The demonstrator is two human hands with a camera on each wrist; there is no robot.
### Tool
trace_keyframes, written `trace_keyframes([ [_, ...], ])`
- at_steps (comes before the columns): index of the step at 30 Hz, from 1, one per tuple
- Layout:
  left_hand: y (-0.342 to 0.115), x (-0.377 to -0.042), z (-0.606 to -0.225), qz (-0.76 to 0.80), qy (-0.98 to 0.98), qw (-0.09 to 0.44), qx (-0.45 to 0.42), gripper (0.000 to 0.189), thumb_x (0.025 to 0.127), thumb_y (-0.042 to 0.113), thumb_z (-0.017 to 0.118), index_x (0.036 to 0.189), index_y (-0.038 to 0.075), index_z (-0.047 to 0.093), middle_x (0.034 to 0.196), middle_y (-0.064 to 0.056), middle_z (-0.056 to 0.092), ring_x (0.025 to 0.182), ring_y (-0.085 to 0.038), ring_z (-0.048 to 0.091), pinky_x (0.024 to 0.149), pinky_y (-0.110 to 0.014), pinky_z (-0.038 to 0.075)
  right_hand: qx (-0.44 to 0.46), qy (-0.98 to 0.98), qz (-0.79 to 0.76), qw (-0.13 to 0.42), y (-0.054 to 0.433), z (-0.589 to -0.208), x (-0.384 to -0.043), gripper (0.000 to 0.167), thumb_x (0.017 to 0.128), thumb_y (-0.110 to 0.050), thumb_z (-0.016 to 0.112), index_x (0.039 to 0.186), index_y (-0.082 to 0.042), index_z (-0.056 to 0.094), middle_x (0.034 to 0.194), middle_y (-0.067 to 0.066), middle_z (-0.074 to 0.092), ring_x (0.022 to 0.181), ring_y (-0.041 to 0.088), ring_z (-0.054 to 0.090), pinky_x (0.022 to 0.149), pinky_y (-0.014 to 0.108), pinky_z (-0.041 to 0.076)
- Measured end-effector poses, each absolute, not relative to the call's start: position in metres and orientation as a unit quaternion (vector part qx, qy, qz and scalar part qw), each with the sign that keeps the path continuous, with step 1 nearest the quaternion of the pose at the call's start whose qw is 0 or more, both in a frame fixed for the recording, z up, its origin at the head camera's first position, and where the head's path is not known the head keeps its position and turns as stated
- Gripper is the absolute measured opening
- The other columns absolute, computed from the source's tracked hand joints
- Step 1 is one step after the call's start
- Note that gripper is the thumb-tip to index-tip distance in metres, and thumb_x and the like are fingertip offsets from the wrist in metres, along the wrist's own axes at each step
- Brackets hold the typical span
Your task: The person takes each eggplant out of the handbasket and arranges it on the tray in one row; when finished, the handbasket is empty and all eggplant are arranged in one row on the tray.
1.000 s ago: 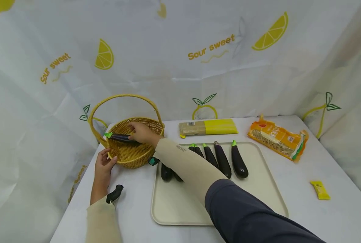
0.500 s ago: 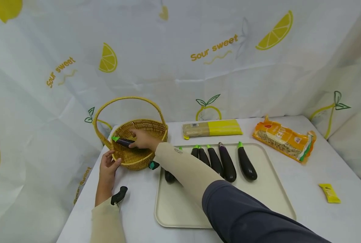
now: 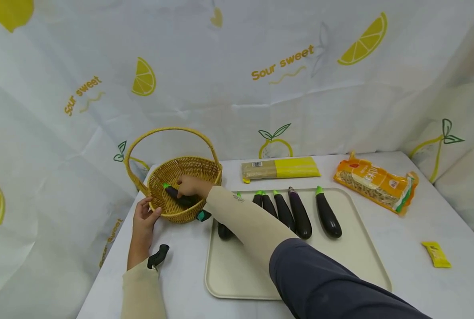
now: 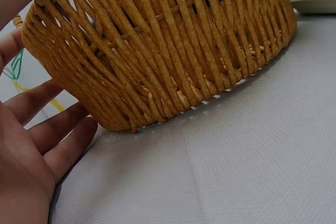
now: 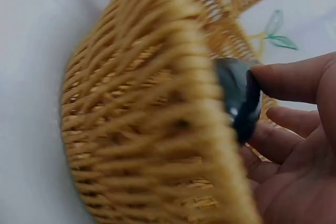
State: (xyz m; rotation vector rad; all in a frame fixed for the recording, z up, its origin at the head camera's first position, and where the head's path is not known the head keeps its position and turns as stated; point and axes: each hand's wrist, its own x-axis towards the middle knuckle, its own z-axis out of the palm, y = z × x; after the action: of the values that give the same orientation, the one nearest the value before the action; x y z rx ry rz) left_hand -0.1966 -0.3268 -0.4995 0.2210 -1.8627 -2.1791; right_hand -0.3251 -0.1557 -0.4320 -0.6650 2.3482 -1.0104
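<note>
A dark purple eggplant (image 3: 172, 191) with a bright green stem end lies tilted inside the yellow wicker basket (image 3: 179, 216). My right hand (image 3: 190, 186) reaches into the basket and grips the eggplant around its body. In the right wrist view, thumb and fingers pinch the dark, shiny eggplant (image 5: 233, 85) just behind the rim. My left hand (image 3: 144, 218) holds the basket's left rim, thumb toward the front. Seen from the left wrist, spread fingers (image 4: 68, 148) lie against the wicker side. The eggplant's lower end is hidden by the right hand and the rim.
Right of the basket, a beige tray (image 3: 237, 277) bears several more eggplants (image 3: 299, 215), some partly covered by the right sleeve. Behind it lies a yellow-and-clear packet (image 3: 281, 169). An orange bag (image 3: 376, 182) and a small yellow packet (image 3: 436, 254) rest at right. The basket's tall handle (image 3: 173, 129) arches overhead.
My right hand has lowered the eggplant deeper into the basket and shifted it right, turning it more steeply. My left hand keeps its place on the rim. The head view has shifted slightly.
</note>
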Motion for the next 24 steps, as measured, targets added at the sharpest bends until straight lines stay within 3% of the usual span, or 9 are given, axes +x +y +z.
trace_keyframes([
  [7,-0.325,-0.196,-0.499,-0.744,-0.649,0.135,0.088,0.042,0.094,-0.001,0.061,0.128,0.013,0.042,0.151,-0.012,0.033,0.126,-0.022,0.042,0.09,-0.019,0.042,-0.205,0.761,-0.533,0.309,-0.12,-0.404,-0.322,0.064,0.089,-0.012,0.071,0.146,-0.012,0.042,0.125,0.007,0.057,0.1,0.02,0.062,0.082,0.04,0.051],
  [13,-0.327,-0.195,-0.503,-0.742,-0.651,0.134,0.088,0.043,0.094,0.0,0.061,0.129,0.015,0.042,0.152,-0.014,0.031,0.128,-0.023,0.04,0.091,-0.019,0.042,-0.202,0.708,-0.596,0.32,-0.095,-0.39,-0.311,0.066,0.089,-0.007,0.071,0.147,-0.014,0.04,0.119,0.008,0.058,0.094,0.018,0.064,0.081,0.04,0.053],
  [24,-0.326,-0.196,-0.504,-0.745,-0.649,0.134,0.077,0.045,0.093,0.0,0.063,0.131,0.014,0.043,0.151,-0.015,0.031,0.124,-0.022,0.041,0.089,-0.018,0.042,-0.184,0.694,-0.645,0.262,-0.021,-0.382,-0.283,0.064,0.087,-0.009,0.074,0.143,-0.016,0.044,0.121,0.007,0.053,0.1,0.022,0.061,0.079,0.039,0.053],
])
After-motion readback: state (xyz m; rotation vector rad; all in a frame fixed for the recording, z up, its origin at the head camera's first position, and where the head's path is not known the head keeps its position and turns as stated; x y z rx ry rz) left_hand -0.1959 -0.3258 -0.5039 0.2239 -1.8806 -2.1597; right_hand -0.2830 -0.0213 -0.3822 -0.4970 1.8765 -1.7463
